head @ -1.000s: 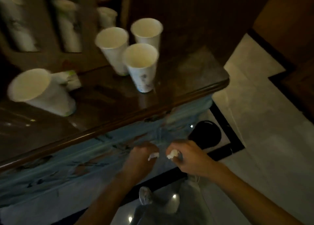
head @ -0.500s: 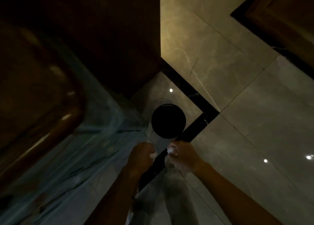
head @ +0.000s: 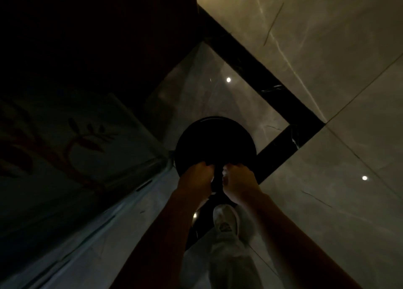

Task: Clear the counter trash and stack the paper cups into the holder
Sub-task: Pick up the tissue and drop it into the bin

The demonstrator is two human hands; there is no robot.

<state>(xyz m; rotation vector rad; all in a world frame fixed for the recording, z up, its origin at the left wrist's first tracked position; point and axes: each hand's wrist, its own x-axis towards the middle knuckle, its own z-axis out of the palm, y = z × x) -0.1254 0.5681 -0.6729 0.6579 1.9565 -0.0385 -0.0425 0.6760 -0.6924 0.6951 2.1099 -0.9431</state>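
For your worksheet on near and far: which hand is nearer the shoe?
Right. The right hand is just above the shoe; the left hand is further left.

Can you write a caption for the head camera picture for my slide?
Both hands, left hand and right hand, hover over a round black bin on the floor.

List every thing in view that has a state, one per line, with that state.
Left hand: curled shut over the bin's near rim; what it holds cannot be told.
Right hand: closed on a small white scrap, over the bin's near rim.
Round black bin: upright on the floor, open at the top, inside too dark to read.
White shoe: planted on the floor just behind the bin.
Floor tiles: glossy, reflecting ceiling lights.
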